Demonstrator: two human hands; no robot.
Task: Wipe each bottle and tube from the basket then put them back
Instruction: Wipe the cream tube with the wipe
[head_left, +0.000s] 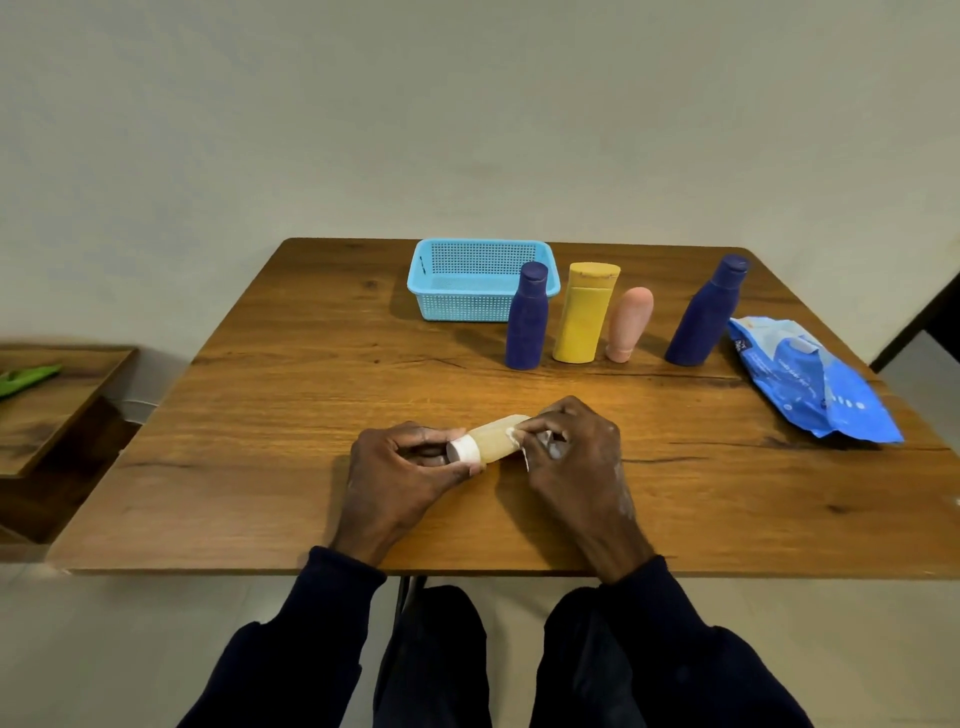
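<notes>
Left hand (400, 470) fingers (415, 434) clamped on tube (496, 441) cap end; right hand (576, 462) fingers (543, 423) pinch wipe (525, 460) against tube's other end.

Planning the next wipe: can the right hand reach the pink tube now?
Likely yes, once freed: the right hand pinches a wipe, but nothing stands between it and the pink tube.

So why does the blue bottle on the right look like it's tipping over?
Head view: the wide-angle lens bends things near the edges, so the dark blue plastic bottle by the blue wipes packet seems to lean; edges of the brown wooden table splay too.
</notes>
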